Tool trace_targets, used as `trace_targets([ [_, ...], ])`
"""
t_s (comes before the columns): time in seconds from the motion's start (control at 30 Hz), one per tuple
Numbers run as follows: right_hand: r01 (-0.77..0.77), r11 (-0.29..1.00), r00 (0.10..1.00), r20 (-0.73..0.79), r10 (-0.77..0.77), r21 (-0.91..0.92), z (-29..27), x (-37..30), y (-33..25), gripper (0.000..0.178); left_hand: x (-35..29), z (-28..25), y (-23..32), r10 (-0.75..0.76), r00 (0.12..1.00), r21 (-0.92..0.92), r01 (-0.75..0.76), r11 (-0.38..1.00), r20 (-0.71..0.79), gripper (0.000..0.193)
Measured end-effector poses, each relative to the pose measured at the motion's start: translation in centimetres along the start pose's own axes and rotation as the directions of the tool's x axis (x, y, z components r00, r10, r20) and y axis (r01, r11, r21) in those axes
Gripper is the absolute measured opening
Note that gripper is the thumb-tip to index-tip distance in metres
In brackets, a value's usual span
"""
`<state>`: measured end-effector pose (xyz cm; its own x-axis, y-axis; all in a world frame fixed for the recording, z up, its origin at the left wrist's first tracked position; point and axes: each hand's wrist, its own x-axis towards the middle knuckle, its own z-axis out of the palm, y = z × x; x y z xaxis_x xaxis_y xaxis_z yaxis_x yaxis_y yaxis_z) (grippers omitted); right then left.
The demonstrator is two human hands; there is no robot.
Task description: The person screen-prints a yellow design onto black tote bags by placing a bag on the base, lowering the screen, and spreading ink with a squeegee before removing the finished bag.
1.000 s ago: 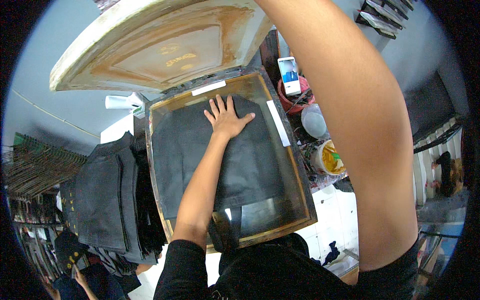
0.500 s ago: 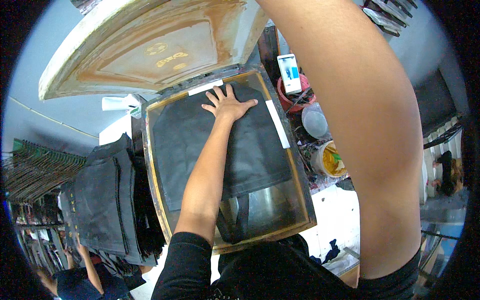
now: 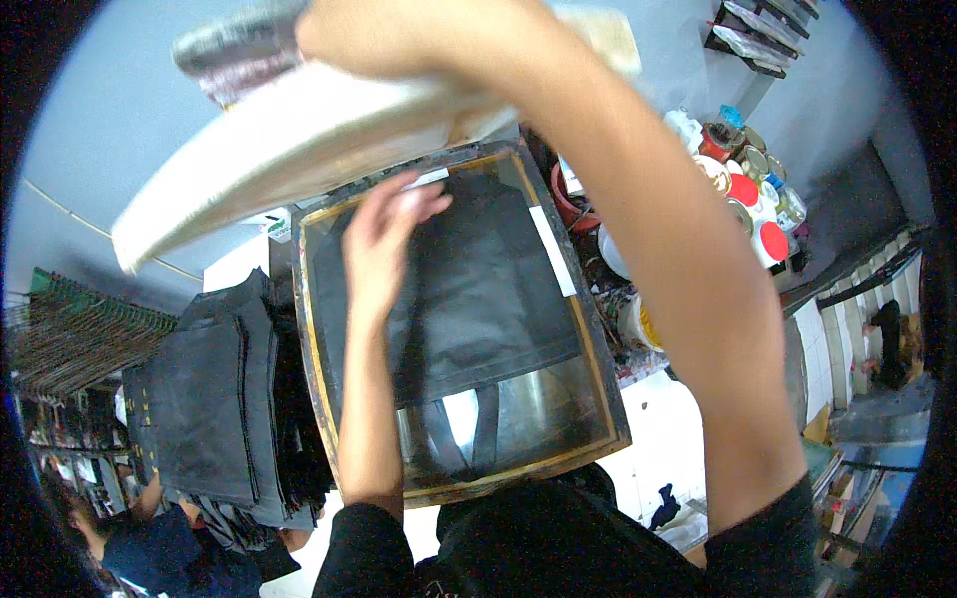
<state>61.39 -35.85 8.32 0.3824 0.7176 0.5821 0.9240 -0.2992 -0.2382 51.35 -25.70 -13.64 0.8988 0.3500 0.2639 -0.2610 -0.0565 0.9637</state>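
A black fabric bag (image 3: 478, 299) lies flat on the dark, wood-edged printing board (image 3: 604, 384), its handle loops toward me. My left hand (image 3: 384, 224) is blurred above the bag's far left part, fingers partly spread and holding nothing. Over the board tilts a screen-printing frame (image 3: 289, 140) with a whitish rim. My right hand (image 3: 364, 38) is at that frame's upper edge, closed around a stained grey block that looks like a squeegee (image 3: 244, 55). Motion blurs it, and its fingers are partly hidden.
Black bags (image 3: 204, 399) hang in a thick stack at left, near another person (image 3: 150, 548). A tub with yellow ink (image 3: 643, 324) stands right of the board, partly behind my right arm. Several jars and cans (image 3: 748, 199) crowd the far right.
My left hand has lifted off the bag and moved left. The screen has tilted lower, hiding its printed underside, and my right hand has come into view with the grey block.
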Motion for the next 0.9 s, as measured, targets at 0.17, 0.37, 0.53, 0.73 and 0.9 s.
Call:
trace_targets([
  [0.17, -0.050, 0.986, 0.999, -0.006, 0.051, 0.158, 4.3, -13.6, -5.0, 0.027, -16.7, -6.4, 5.2, 0.094, 0.969, -0.246, -0.151, 0.957, -0.228, 0.049],
  [0.37, 0.016, 1.000, 0.990, 0.138, -0.019, 0.022, 13.7, -26.3, -6.2, 0.030, -29.6, -6.2, -1.6, -0.532, 0.796, -0.165, 0.506, 0.847, -0.288, 0.026],
  [0.53, -0.008, 0.996, 0.960, 0.281, -0.019, 0.093, 16.0, -24.6, -3.8, 0.025, -30.1, -6.4, -3.5, -0.638, 0.745, -0.168, 0.616, 0.770, -0.195, 0.025],
  [0.73, -0.033, 0.996, 0.815, 0.579, -0.025, 0.089, 11.4, -25.2, -6.8, 0.016, -30.4, -6.7, -3.6, -0.664, 0.717, -0.215, 0.628, 0.748, -0.213, 0.028],
  [0.9, 0.014, 0.993, 0.870, 0.489, -0.070, 0.118, 13.7, -26.5, -7.5, 0.012, -30.3, -6.3, -4.0, -0.650, 0.728, -0.230, 0.609, 0.759, -0.219, 0.033],
])
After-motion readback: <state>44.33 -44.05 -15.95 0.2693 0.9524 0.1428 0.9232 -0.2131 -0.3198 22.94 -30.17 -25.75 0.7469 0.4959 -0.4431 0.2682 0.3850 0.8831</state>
